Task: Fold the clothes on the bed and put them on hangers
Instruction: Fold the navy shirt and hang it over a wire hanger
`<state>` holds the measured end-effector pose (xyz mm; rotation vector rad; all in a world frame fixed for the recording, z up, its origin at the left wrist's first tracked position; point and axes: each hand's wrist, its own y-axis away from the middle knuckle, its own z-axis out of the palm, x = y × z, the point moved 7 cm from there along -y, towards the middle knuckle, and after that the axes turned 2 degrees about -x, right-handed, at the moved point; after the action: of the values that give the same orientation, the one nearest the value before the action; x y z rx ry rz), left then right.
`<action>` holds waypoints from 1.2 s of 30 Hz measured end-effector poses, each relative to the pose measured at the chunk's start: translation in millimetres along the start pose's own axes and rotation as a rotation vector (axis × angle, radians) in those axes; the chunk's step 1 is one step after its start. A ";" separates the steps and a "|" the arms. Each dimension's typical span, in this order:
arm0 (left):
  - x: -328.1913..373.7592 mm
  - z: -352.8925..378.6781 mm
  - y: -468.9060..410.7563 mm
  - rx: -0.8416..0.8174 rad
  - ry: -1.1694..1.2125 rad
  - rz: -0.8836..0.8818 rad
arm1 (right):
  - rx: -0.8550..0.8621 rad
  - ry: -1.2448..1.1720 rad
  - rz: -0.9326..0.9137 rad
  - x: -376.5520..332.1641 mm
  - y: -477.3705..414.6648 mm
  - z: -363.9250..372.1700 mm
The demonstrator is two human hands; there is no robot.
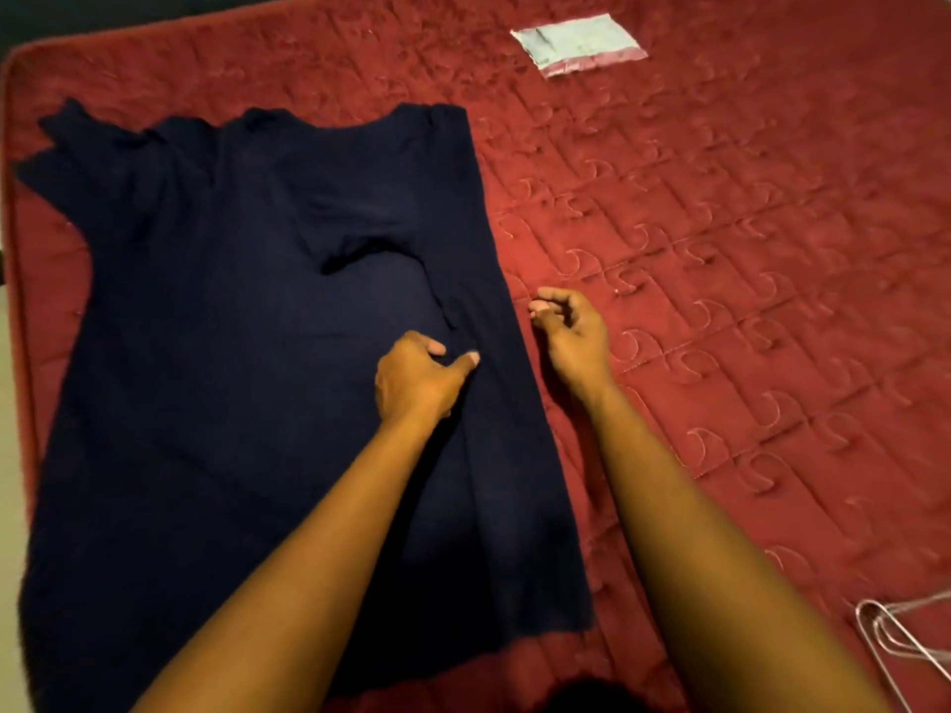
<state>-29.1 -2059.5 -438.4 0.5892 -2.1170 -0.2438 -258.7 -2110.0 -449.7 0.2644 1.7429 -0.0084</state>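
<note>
head | navy shirt (231, 352) flat on red bed (720, 249), left side | rt sleeve folded in, lft sleeve out | L hand (419, 378) pinches cloth mid-shirt | R hand (571, 326) loose-curled, empty, just rt of shirt | hangers (895, 635) near rt, unused | est. early, fold half done

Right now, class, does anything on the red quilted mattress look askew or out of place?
The dark navy T-shirt lies lopsided: its right side is folded in, while the left sleeve sticks out, and a bunched crease crosses the chest. A pale plastic packet lies alone near the far edge of the red quilted mattress.
</note>
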 end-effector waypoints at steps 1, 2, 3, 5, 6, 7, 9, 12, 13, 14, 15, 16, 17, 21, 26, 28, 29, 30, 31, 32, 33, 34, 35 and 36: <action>0.9 -0.4 8.2 -0.013 0.024 -0.011 | 0.020 -0.028 -0.004 2.0 9.4 -6.2; -0.8 -1.4 13.4 -0.004 0.064 -0.032 | 0.038 -0.049 -0.008 2.9 19.7 -11.4; -3.5 -4.3 19.6 0.024 0.096 -0.047 | 0.048 -0.064 -0.020 5.6 30.8 -16.0; -11.8 -7.1 40.4 0.054 0.110 -0.041 | 0.066 -0.031 -0.039 14.8 62.8 -27.9; -17.0 -5.9 56.9 0.041 0.107 -0.030 | 0.071 0.016 -0.043 20.1 81.3 -34.9; -22.4 -2.9 68.2 0.013 0.098 -0.031 | 0.064 0.079 -0.044 24.2 93.2 -39.2; -36.3 5.9 100.7 -0.066 0.104 -0.036 | 0.020 0.198 -0.027 25.2 121.7 -47.5; -58.9 17.6 146.9 -0.169 0.149 -0.032 | -0.074 0.383 0.027 25.7 161.0 -55.3; -65.5 21.8 157.4 -0.210 0.170 -0.040 | -0.106 0.428 0.065 27.6 171.5 -56.5; -70.7 23.3 171.0 -0.242 0.178 -0.051 | -0.148 0.463 0.101 28.3 185.1 -58.0; -74.6 23.8 178.9 -0.255 0.189 -0.071 | -0.205 0.491 0.131 28.1 194.0 -57.1; -77.5 21.2 188.9 -0.237 0.204 -0.085 | -0.252 0.510 0.139 27.6 205.0 -57.2; -78.4 18.4 192.5 -0.201 0.224 -0.097 | -0.270 0.505 0.141 24.4 209.9 -58.5; -89.0 19.3 213.6 -0.227 0.216 -0.096 | -0.316 0.375 0.234 19.7 230.6 -67.8; -98.3 17.5 220.3 -0.378 0.060 -0.130 | -0.484 0.421 0.353 19.1 242.7 -70.7; -95.0 11.5 218.3 -0.456 -0.005 -0.152 | -0.572 0.554 0.377 12.7 239.6 -67.7; -93.2 6.7 213.8 -0.486 -0.044 -0.159 | -0.605 0.664 0.379 9.0 232.3 -64.8; -91.8 1.4 207.1 -0.496 -0.078 -0.164 | -0.606 0.765 0.361 4.3 222.9 -63.3; -89.5 -5.4 196.9 -0.466 -0.086 -0.160 | -0.586 0.849 0.322 -1.4 210.5 -61.3; -84.1 -16.1 180.0 -0.406 -0.078 -0.147 | -0.545 0.913 0.266 -11.4 193.2 -56.3; -80.3 -26.1 163.5 -0.337 -0.062 -0.131 | -0.496 0.961 0.193 -21.7 178.1 -51.4; -74.9 -37.1 143.6 -0.272 -0.035 -0.117 | -0.450 0.999 0.114 -34.8 159.3 -42.0; -70.5 -46.1 127.9 -0.217 0.002 -0.111 | -0.411 1.009 0.044 -43.9 144.5 -33.8; -64.9 -57.6 105.1 -0.157 0.030 -0.097 | -0.389 1.001 -0.012 -52.0 123.2 -18.8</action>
<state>15.7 -1933.6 -411.6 0.5995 -2.0208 -0.4483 -246.0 -1996.2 -378.2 -0.0585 2.6783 0.5296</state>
